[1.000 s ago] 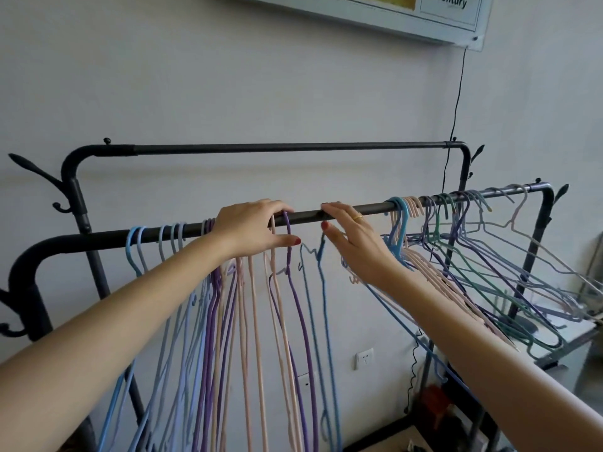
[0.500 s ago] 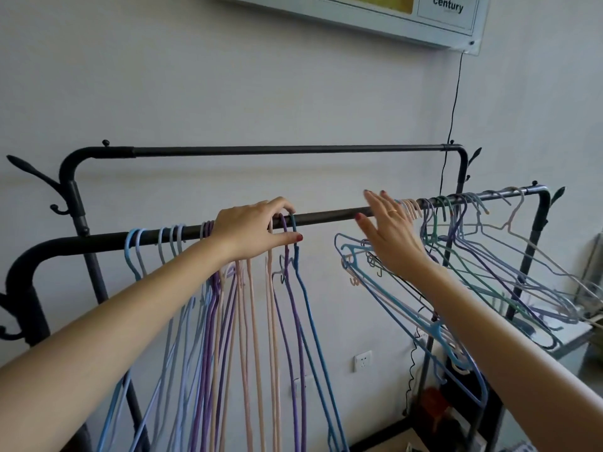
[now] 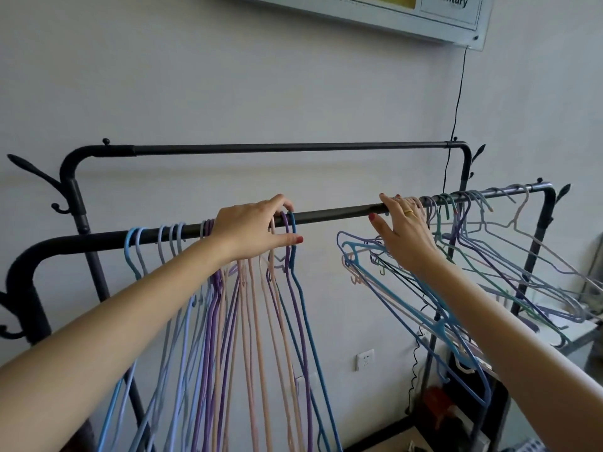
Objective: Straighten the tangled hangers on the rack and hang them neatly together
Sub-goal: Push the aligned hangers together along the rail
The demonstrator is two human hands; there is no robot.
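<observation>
— What is on the black metal clothes rack?

— Lots of thin wire hangers. On the left part of its front bar hangs a neat bunch of blue, purple and pink hangers, all pointing straight down, close together. On the right part is a messy bunch of blue, green and pale purple hangers. Those stick out sideways and cross over each other. The bar between the two bunches is bare. The higher back bar has nothing on it.

— Where is the left hand?

— It reaches up to the front bar, at the right end of the neat bunch. Its fingers curl over the bar and the hooks there, and the thumb sits under, touching the dark blue hanger.

— And the right hand?

— It is up at the left end of the messy bunch. The fingers are straight, and the tips rest on the bar by the pink hooks. It has a gold ring. It grips nothing.
</observation>
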